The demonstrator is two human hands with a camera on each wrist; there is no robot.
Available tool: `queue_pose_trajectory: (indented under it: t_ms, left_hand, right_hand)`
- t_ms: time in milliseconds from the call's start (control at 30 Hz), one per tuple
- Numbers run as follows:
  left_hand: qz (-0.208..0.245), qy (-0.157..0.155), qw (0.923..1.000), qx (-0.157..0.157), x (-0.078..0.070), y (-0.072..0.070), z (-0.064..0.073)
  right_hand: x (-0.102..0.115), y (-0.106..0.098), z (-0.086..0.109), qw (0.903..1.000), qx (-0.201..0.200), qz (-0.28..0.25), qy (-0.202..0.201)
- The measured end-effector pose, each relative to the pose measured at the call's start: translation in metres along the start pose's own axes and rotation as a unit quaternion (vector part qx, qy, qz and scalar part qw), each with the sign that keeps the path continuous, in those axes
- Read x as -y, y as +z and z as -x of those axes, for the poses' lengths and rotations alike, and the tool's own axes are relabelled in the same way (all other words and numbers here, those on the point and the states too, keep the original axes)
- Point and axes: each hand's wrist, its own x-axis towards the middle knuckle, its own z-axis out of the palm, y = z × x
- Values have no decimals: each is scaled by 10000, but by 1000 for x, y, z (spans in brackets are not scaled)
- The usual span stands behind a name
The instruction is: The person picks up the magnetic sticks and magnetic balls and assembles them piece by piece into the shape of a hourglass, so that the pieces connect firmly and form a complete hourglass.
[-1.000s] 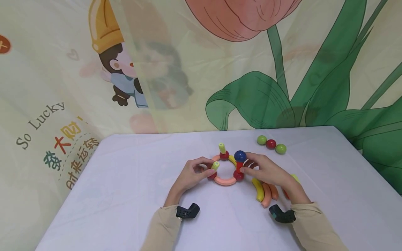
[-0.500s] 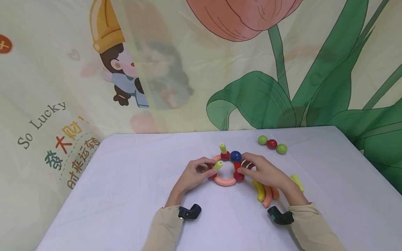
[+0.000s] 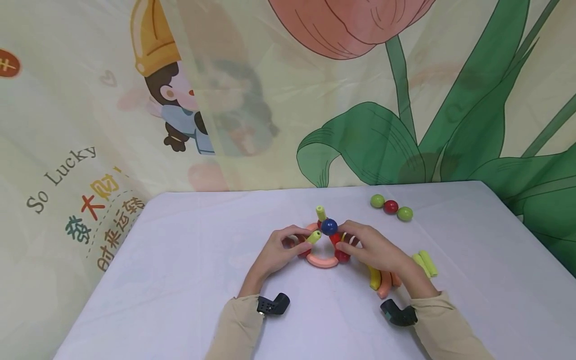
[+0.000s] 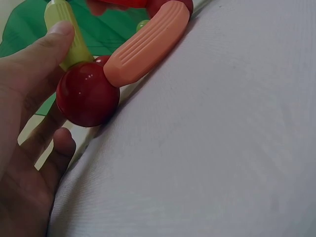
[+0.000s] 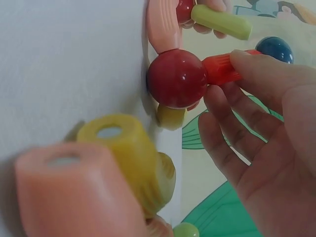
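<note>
A ring of curved rods and red balls lies on the white table, an orange curved rod (image 3: 322, 261) along its near side. My left hand (image 3: 282, 250) pinches a light green rod (image 4: 78, 45) that stands on the ring's left red ball (image 4: 89, 94). In my right hand (image 3: 373, 245) a red rod (image 5: 220, 69) is pinched between thumb and fingers. It leans inward from the right red ball (image 5: 177, 79) and bears a blue ball (image 3: 329, 227) on its upper end. Another light green rod (image 3: 320, 213) rises from the ring's far ball, which the blue ball partly hides.
Behind and to the right lie two green balls (image 3: 377, 201) and a red ball (image 3: 391, 207) in a row. A yellow curved rod (image 3: 374, 278) and orange curved rods (image 3: 385, 285) lie below my right hand. Light green rods (image 3: 425, 263) rest right of that wrist.
My right hand has moved left, tilting the red rod and blue ball inward over the ring. The left hand stays at its green rod, which leans slightly more to the right.
</note>
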Motion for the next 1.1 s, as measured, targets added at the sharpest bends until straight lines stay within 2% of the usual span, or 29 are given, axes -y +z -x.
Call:
queue_pose_trajectory:
  t_ms: [367,533,600,733,833,1000,1100]
  left_hand:
    - [-129,98,9999,19,-4,-1,1]
    - [-126,106,9999,-3,-6,-1,2]
    - [-118,127,9998,23,-7,0,2]
    - [-148,116,9998,64,-7,2,1]
    - [-182,73,9998,57,-7,2,1]
    - [-235,82,9997,9,-5,1,1]
    - [-240,133,9996,-50,11,4,-4]
  right_hand:
    - [8,5,0,9999,107,65,-58]
    - [7,0,0,9996,217,-162,62]
    - [5,-6,-1,9992,65,-322,209]
    - [-2,-16,-5,9963,-544,-524,412]
    - [-5,-17,-12,9950,-826,-486,295]
    - [-5,-12,-26,9958,-831,-356,138]
    - [-4,-9,-32,9964,-702,-384,282]
